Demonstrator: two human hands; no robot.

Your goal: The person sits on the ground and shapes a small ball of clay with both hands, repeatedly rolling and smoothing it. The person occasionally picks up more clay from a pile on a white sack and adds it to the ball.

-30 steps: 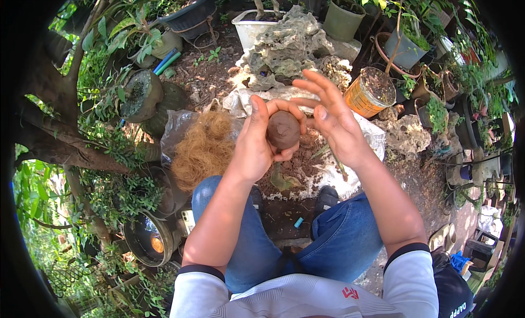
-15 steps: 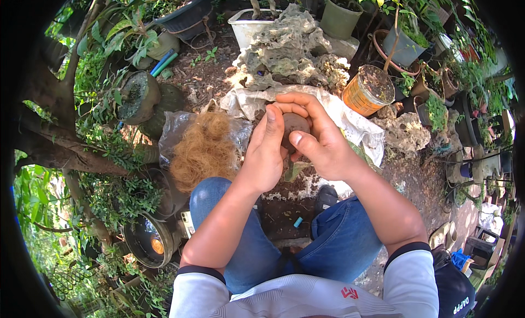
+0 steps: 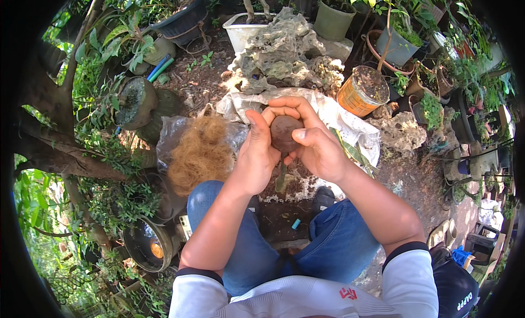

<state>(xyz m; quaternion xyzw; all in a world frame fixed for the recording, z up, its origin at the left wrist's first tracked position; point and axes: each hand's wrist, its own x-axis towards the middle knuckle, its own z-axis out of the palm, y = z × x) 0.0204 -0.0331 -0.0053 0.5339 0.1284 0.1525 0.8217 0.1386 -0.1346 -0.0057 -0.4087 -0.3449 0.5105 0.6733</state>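
Observation:
A round brown ball of soil (image 3: 284, 133) sits between both palms above my knees. My left hand (image 3: 256, 154) cups its left side, thumb up along it. My right hand (image 3: 311, 143) wraps over the top and right side, fingers curled around it. Below the ball a green leaf stalk (image 3: 281, 178) hangs down. Under the hands a white sack (image 3: 350, 126) lies spread on the ground with loose dark soil (image 3: 295, 184) on it.
A heap of brown coconut fibre (image 3: 200, 154) lies in a clear plastic bag at my left. An orange pot of soil (image 3: 361, 91), grey porous rocks (image 3: 279, 55), a white planter (image 3: 243, 28) and several potted plants stand beyond. A tree trunk (image 3: 60, 159) runs along the left.
One second ago my right hand was open above the ball held by the left. It has come down and closed around the ball, and both hands have shifted slightly.

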